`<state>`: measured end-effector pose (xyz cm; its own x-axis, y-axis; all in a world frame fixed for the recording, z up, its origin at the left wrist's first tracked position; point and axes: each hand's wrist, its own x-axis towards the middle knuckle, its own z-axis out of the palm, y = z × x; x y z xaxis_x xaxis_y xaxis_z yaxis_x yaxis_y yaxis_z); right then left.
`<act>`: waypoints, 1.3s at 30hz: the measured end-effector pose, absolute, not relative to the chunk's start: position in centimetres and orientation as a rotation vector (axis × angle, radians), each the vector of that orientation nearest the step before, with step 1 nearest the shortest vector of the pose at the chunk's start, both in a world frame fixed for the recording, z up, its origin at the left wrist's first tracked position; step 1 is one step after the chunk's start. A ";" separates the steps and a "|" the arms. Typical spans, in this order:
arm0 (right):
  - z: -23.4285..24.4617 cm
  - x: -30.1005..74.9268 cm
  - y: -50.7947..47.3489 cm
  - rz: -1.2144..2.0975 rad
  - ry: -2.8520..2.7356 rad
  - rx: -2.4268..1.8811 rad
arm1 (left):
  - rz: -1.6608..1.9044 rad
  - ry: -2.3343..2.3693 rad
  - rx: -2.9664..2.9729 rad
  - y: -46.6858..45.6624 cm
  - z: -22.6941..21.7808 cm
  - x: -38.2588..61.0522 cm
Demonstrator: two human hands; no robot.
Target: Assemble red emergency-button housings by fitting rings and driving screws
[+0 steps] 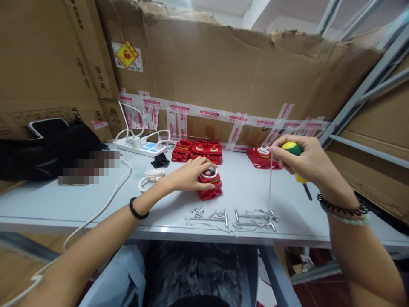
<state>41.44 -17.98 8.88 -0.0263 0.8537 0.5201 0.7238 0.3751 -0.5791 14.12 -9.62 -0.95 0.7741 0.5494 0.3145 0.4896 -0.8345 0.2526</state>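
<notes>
My left hand [190,175] rests over a red plastic housing [210,192] with a white ring around a dark round centre. Its fingers are spread, the thumb and fingertips touching the top and side of the housing. In my right hand [308,160], raised above the table, is a screwdriver [291,148] with a green and yellow handle, its dark shaft pointing down. The same hand's thumb and forefinger pinch a pale string [271,183] that hangs towards the metal rods [255,221] below. Behind the right hand sits another red housing [262,158] with a white part on top.
Several red housings [198,149] stand at the back. Small screws [198,210] lie near the front edge. Left are a white power strip [143,147] with cables, a white ring-shaped part [153,175], and a black bag [47,149]. Cardboard [223,72] walls the back.
</notes>
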 end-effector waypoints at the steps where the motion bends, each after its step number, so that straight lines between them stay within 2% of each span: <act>1: 8.8 41.5 -17.8 0.206 -1.787 -1.401 | 0.573 0.831 2.811 -9.6 -0.9 14.1; 10: 6.5 41.2 -16.7 0.407 -2.000 -1.474 | 0.570 0.844 2.823 -9.7 -1.0 14.2; 19: 3.1 40.0 -18.6 0.607 -2.672 -1.540 | 0.570 0.841 2.821 -9.7 -1.0 14.2; 23: 2.6 39.8 -20.1 0.356 -2.646 -1.701 | 0.574 0.848 2.819 -9.7 -1.0 14.2; 32: 1.7 41.0 -21.0 0.628 -2.652 -1.592 | 0.555 0.848 2.819 -9.7 -1.0 14.2; 39: 3.1 42.4 -20.1 0.566 -2.658 -1.381 | 0.570 0.837 2.818 -9.7 -1.0 14.2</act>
